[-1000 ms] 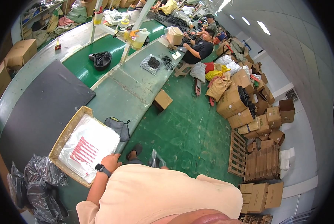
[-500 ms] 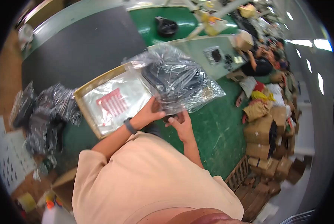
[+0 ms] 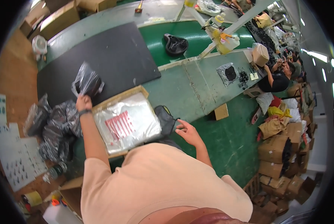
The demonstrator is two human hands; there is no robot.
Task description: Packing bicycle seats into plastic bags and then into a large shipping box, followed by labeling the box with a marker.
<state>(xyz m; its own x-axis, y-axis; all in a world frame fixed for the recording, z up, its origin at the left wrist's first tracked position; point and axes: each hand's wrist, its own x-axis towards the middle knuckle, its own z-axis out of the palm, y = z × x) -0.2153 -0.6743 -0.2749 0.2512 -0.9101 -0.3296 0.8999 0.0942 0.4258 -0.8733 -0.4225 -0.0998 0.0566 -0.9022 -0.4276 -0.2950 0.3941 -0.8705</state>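
Left hand (image 3: 84, 102) grips the bagged dark item (image 3: 87, 83) over the black mat (image 3: 111, 56); right hand (image 3: 187, 130) hangs open-fingered. Best set it flat, clear of the bag tray (image 3: 116, 100).

Your left arm stretches forward and out, wrist banded, with your left hand (image 3: 83, 102) closed in a fist around something. Your right arm is bent at the elbow; your right hand (image 3: 187, 130) hovers open, fingers spread, palm down.
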